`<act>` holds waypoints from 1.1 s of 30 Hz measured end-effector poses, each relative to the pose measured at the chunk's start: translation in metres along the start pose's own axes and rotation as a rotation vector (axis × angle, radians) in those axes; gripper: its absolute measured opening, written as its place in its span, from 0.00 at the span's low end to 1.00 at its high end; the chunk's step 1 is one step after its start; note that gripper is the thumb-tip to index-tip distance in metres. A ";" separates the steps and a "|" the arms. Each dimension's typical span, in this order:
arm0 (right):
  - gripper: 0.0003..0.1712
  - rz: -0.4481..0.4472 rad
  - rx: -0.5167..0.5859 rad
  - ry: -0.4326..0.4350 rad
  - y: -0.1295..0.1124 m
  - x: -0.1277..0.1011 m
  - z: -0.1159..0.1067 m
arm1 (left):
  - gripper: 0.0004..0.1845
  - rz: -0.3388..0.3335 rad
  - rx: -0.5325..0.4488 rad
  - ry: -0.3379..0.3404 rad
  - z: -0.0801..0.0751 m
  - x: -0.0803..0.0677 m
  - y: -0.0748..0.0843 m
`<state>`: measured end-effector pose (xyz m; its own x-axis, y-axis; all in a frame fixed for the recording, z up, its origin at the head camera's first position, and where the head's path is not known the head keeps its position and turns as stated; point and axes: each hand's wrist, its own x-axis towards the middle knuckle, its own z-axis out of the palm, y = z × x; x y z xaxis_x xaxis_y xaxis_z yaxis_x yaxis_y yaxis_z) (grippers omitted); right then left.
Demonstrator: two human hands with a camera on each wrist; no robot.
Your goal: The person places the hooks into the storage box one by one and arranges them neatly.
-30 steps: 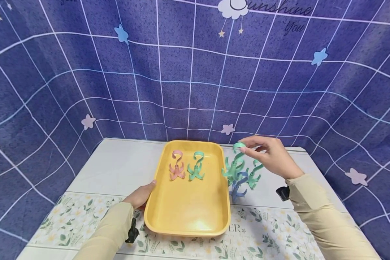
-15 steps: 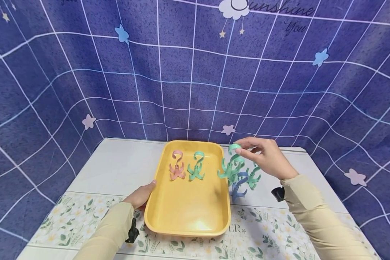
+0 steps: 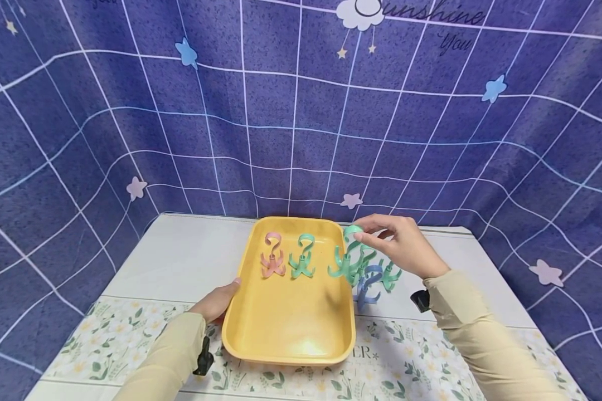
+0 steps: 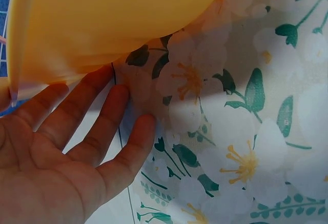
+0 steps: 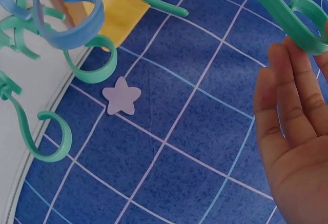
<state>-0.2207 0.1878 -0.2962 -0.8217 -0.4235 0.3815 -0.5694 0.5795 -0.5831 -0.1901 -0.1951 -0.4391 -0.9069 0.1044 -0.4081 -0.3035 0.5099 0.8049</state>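
green hook [image 3: 347, 265] in pinch of right hand [image 3: 400, 243], yellow tray [image 3: 291, 326] in grip of left hand [image 3: 215, 302]

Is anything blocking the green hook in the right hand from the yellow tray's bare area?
Nothing visible. In the head view, the held hook partly overlaps the tray; the pink hook and other green hook inside sit farther left.

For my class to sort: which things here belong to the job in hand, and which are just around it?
Probably part of the job:
tray, left grip at its rim
held green hook, in right grip
pink hook and green hook, in the tray
blue hook and two green hooks, beside the tray

Probably just around:
curtain
flowered cover
black wrist gear, worn
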 end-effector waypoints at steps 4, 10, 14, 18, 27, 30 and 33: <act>0.12 -0.010 0.012 -0.007 -0.002 0.001 0.003 | 0.34 0.004 0.007 0.007 0.000 0.001 -0.002; 0.12 -0.011 0.027 -0.006 -0.004 0.002 0.008 | 0.35 -0.001 0.016 0.012 0.001 0.002 -0.003; 0.12 -0.012 0.037 -0.007 -0.005 0.003 0.012 | 0.35 0.006 0.017 0.009 0.001 0.003 -0.004; 0.12 -0.013 0.042 -0.011 -0.006 0.004 0.016 | 0.34 0.014 0.009 0.005 0.001 0.003 -0.005; 0.13 -0.015 0.064 -0.020 -0.008 0.006 0.024 | 0.34 0.010 -0.003 0.003 0.001 0.002 -0.007; 0.13 -0.014 0.063 -0.023 -0.009 0.007 0.026 | 0.34 0.016 -0.011 0.002 0.001 0.002 -0.007; 0.13 -0.016 0.067 -0.025 -0.009 0.008 0.028 | 0.33 0.023 -0.023 -0.003 0.001 0.001 -0.007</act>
<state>-0.2208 0.1594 -0.3082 -0.8110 -0.4500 0.3740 -0.5790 0.5251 -0.6237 -0.1889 -0.1977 -0.4453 -0.9129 0.1184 -0.3907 -0.2893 0.4875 0.8238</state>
